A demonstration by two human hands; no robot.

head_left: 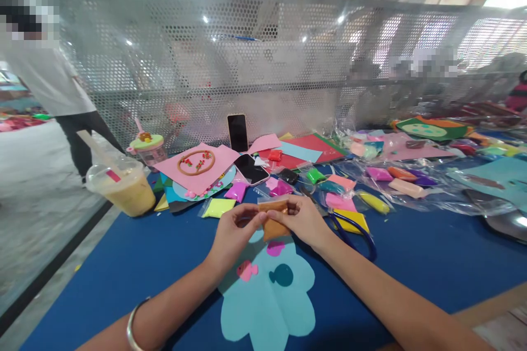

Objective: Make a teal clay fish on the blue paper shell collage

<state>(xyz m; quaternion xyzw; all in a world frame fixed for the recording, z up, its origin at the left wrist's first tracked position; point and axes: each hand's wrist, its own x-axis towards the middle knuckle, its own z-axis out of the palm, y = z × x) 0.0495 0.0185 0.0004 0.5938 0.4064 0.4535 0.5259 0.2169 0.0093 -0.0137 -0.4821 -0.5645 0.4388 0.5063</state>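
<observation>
Between my two hands is a small clear packet of orange-brown clay (275, 228), held upright by its top edge. My left hand (239, 230) pinches its left side with thumb and forefinger, and my right hand (302, 219) grips the right side. Below the packet lies a light-blue paper cutout (267, 310) with a scalloped edge. On it sit a pink fish shape (247, 270), a dark teal fish shape (282, 275) and a magenta shape (275, 248), partly close under the packet.
Blue-handled scissors (370, 244) lie right of my right hand, by a yellow packet (352, 221). A plastic drink cup (123, 186) stands at the table's left edge. Two phones, one upright (237, 132), pink paper (197, 167) and several clay packets spread before a perforated metal screen (255, 66).
</observation>
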